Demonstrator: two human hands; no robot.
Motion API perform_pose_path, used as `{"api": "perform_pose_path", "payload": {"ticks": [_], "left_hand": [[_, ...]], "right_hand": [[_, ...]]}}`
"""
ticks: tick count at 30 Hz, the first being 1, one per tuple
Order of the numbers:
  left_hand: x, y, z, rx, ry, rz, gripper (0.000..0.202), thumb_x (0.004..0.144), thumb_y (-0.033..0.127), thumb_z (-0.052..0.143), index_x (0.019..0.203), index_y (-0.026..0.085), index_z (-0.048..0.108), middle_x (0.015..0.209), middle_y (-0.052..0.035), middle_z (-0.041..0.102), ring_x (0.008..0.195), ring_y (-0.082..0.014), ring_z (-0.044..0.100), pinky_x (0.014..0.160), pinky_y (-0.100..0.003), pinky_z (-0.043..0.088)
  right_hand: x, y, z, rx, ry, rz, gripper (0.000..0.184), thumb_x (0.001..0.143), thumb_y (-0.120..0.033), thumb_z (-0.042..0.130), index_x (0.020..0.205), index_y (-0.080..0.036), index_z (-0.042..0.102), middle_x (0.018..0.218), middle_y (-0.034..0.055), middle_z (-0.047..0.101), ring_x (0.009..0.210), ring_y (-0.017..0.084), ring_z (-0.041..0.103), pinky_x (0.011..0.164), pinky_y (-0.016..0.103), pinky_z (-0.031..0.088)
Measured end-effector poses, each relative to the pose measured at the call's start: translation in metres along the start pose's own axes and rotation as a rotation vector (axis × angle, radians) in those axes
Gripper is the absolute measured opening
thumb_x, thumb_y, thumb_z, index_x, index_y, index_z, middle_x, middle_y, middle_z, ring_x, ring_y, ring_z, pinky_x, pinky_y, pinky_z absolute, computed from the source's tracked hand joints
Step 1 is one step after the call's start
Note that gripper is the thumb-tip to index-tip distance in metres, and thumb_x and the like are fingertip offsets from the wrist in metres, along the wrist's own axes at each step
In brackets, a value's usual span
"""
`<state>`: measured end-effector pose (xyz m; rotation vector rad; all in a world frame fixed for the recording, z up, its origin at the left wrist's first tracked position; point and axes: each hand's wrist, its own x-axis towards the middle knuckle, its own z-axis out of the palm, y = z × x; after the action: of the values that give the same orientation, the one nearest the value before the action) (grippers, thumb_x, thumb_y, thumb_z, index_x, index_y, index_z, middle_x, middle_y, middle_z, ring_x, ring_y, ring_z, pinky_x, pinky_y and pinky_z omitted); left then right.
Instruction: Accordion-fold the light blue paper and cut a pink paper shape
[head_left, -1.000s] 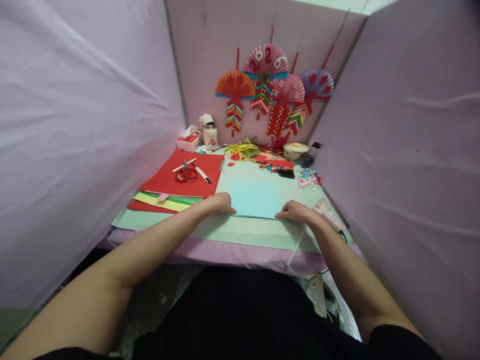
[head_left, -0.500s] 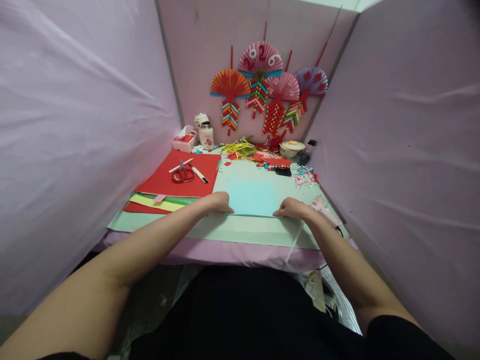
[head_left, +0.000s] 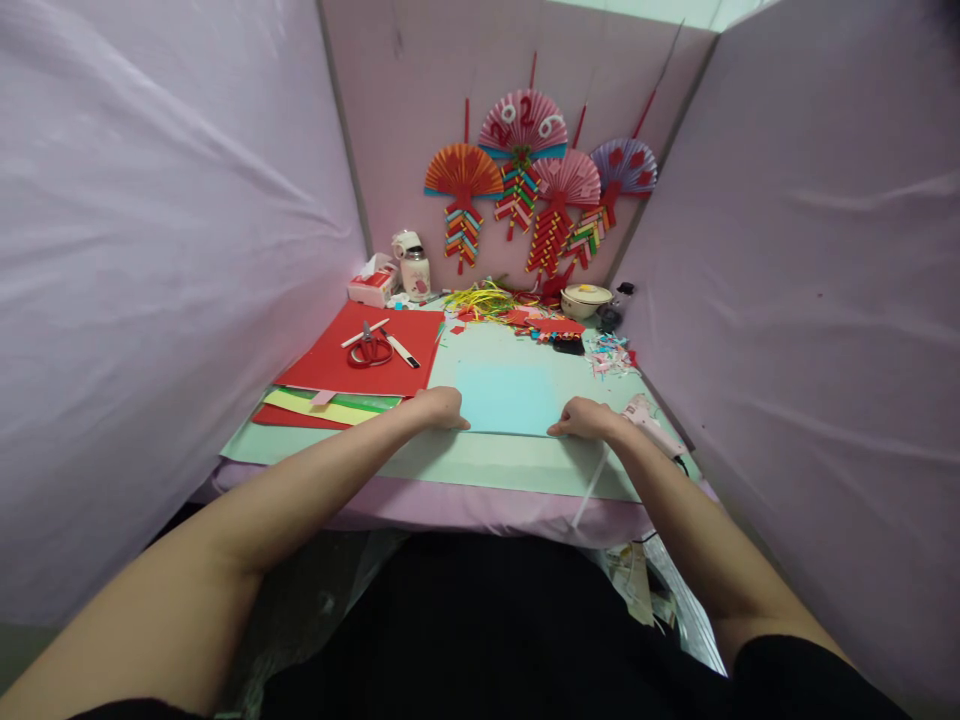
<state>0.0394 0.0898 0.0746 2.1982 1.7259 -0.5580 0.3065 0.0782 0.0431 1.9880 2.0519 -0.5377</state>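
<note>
A sheet of light blue paper (head_left: 506,398) lies flat on the pale green mat (head_left: 480,465) in front of me. My left hand (head_left: 444,408) pinches its near left corner, thumb along the near edge. At the near right corner, my right hand (head_left: 581,418) grips the same sheet, fingers curled and closed. The near edge between the hands looks straight. Beyond the left hand are red scissors (head_left: 369,350), a white pen (head_left: 365,333) and a white cutter (head_left: 401,350) on red paper (head_left: 322,365).
Yellow and green sheets (head_left: 330,407) stick out under the red paper. At the back stand a tissue box (head_left: 373,285), a bottle (head_left: 415,272) and a lidded bowl (head_left: 585,300). Paper scraps (head_left: 609,352) and a glue gun (head_left: 651,425) lie right. Paper fans (head_left: 523,125) hang on the wall.
The whole view has shifted slightly. Both hands keep their places at the blue paper's near corners, and the sheet has not visibly moved on the mat.
</note>
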Motion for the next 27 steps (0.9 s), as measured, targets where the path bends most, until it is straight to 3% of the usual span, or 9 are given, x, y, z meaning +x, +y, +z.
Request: {"api": "perform_pose_path", "payload": {"ticks": [5, 9, 11, 13, 16, 27], "left_hand": [[0.005, -0.005, 0.007, 0.023, 0.034, 0.005, 0.045, 0.082, 0.053, 0.061, 0.103, 0.014, 0.071, 0.108, -0.0185, 0.069, 0.1, -0.0325, 0.064, 0.086, -0.038, 0.048], [0.001, -0.007, 0.026, 0.031, 0.278, 0.053, 0.037, 0.082, 0.045, 0.063, 0.105, 0.015, 0.068, 0.108, -0.0153, 0.067, 0.103, -0.032, 0.06, 0.089, -0.042, 0.044], [-0.004, -0.004, 0.039, 0.019, 0.441, 0.197, 0.032, 0.087, 0.031, 0.059, 0.115, 0.017, 0.063, 0.11, -0.0137, 0.063, 0.103, -0.028, 0.058, 0.087, -0.037, 0.044], [-0.009, 0.001, 0.051, -0.007, 0.53, 0.408, 0.035, 0.093, 0.02, 0.046, 0.127, 0.02, 0.058, 0.109, -0.0112, 0.06, 0.101, -0.0229, 0.056, 0.086, -0.032, 0.043], [-0.015, 0.008, 0.062, 0.034, 0.538, 0.548, 0.041, 0.096, 0.018, 0.04, 0.135, 0.024, 0.052, 0.104, -0.0089, 0.058, 0.095, -0.0211, 0.053, 0.082, -0.03, 0.042], [-0.019, 0.016, 0.07, 0.305, 0.572, 0.529, 0.037, 0.096, 0.018, 0.043, 0.132, 0.022, 0.051, 0.106, -0.0124, 0.056, 0.096, -0.0269, 0.051, 0.071, -0.035, 0.042]], "right_hand": [[0.001, 0.002, 0.004, -0.018, 0.039, -0.008, 0.035, 0.078, -0.053, 0.066, 0.086, -0.019, 0.074, 0.096, 0.0095, 0.072, 0.091, 0.024, 0.064, 0.083, 0.034, 0.04], [-0.008, 0.0, 0.017, -0.021, 0.229, -0.026, 0.029, 0.08, -0.047, 0.067, 0.089, -0.02, 0.07, 0.098, 0.0087, 0.069, 0.098, 0.026, 0.06, 0.084, 0.036, 0.037], [-0.016, -0.005, 0.028, -0.021, 0.387, -0.155, 0.021, 0.084, -0.033, 0.064, 0.1, -0.019, 0.067, 0.105, 0.0081, 0.066, 0.101, 0.023, 0.057, 0.084, 0.033, 0.037], [-0.024, -0.01, 0.04, -0.031, 0.489, -0.365, 0.027, 0.088, -0.017, 0.054, 0.113, -0.02, 0.063, 0.109, 0.0072, 0.063, 0.099, 0.019, 0.056, 0.083, 0.028, 0.036], [-0.033, -0.019, 0.053, -0.126, 0.538, -0.528, 0.039, 0.093, -0.012, 0.044, 0.128, -0.024, 0.057, 0.105, 0.0061, 0.061, 0.094, 0.017, 0.054, 0.079, 0.026, 0.035], [-0.045, -0.024, 0.056, -0.401, 0.527, -0.556, 0.047, 0.096, -0.018, 0.042, 0.14, -0.032, 0.044, 0.104, 0.0058, 0.058, 0.089, 0.019, 0.051, 0.073, 0.029, 0.034]]}}
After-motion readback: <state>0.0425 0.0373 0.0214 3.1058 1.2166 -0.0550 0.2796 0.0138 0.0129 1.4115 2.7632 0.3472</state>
